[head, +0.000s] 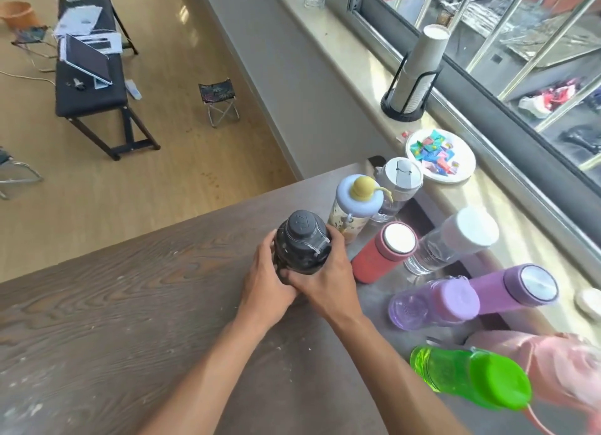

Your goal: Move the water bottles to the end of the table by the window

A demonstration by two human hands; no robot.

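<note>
Dark smoky translucent plastic bottle in the grip, matt grey lid. Under it, wood-grain table, matt, scuffed with pale specks. Just right of the grip: coral bottle, matt body, shiny metal-look cap. Further right: clear glossy plastic bottle, translucent lilac bottle, glossy green bottle.

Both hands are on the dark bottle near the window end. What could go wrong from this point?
1. The dark bottle, gripped by the left hand and right hand, sits right beside the bottle with the yellow knob and the red bottle; pushing it further could topple either.
2. The bottles already stand crowded along the table edge by the windowsill, so a knock may cascade.
</note>
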